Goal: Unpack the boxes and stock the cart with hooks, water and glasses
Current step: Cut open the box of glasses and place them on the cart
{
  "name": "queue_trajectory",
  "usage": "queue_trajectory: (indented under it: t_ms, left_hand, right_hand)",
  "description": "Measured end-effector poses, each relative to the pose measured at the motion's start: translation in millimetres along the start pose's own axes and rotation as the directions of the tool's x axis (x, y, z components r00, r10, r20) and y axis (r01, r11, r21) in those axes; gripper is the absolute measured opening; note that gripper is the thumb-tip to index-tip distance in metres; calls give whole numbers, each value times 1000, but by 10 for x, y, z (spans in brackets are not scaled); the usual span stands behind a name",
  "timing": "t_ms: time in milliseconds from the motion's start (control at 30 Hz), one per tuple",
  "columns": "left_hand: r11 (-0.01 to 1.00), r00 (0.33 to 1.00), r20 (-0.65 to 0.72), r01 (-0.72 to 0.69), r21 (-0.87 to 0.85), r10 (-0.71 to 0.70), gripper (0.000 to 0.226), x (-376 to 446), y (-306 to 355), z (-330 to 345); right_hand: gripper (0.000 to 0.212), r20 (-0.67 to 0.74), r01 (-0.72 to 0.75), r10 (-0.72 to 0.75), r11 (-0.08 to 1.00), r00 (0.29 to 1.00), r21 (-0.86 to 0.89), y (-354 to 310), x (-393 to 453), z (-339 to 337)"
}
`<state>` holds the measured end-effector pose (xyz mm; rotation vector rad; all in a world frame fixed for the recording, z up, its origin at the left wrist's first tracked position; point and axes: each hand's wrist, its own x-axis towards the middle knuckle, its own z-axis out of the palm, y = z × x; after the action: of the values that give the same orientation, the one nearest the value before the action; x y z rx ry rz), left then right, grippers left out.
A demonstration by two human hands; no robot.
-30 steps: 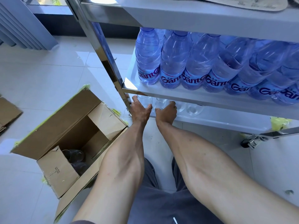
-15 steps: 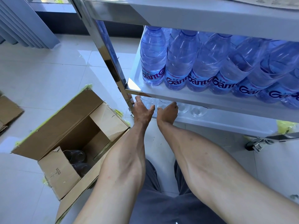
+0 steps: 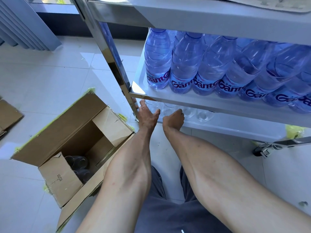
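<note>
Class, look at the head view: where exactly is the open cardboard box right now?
The cardboard box sits on the floor at lower left, beside the left forearm and left of the cart's leg, with glasses inside.

A: Cart post (image 3: 107,52): polished metal, mirror finish. Shelf trays (image 3: 185,100): smooth matt white plastic.
B: Bottles (image 3: 185,64): clear bluish plastic, glossy, w/ printed film labels. Glasses (image 3: 203,115): clear glass.
A: Box (image 3: 75,132): brown corrugated cardboard, matt, yellow-green tape on edges.
B: Floor (image 3: 42,73): pale glossy tile. Trousers (image 3: 168,214): grey matt cloth.
</note>
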<state>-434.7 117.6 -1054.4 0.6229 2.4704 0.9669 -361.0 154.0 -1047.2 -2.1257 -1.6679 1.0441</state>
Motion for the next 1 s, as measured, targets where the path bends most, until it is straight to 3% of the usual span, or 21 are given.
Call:
queue_trajectory:
  t_ms: [267,433,633,867,1000]
  left_hand:
    - [998,997,44,66,24,-67,89,-156,29,-30]
    - [994,996,62,53,94,-59,78,-334,62,-139]
    - [990,996,87,10,139,-22,45,-569,-9,-275]
    - [979,988,124,-113,168,93,31,-700,-47,-214]
    - [987,988,142,-78,138,58,29,-684,0,-139]
  right_hand:
    - [42,57,-32,34,999,998,-32,93,-102,-172]
    - [47,49,19,-15,996,999,-84,210,-223,-365]
    - [46,27,78,-75,989,997,-122,301,-330,-566]
    - [45,15,120,-119,979,993,-164,368,-368,-632]
    - [41,37,138,-134,980,990,-142,331,-412,-572]
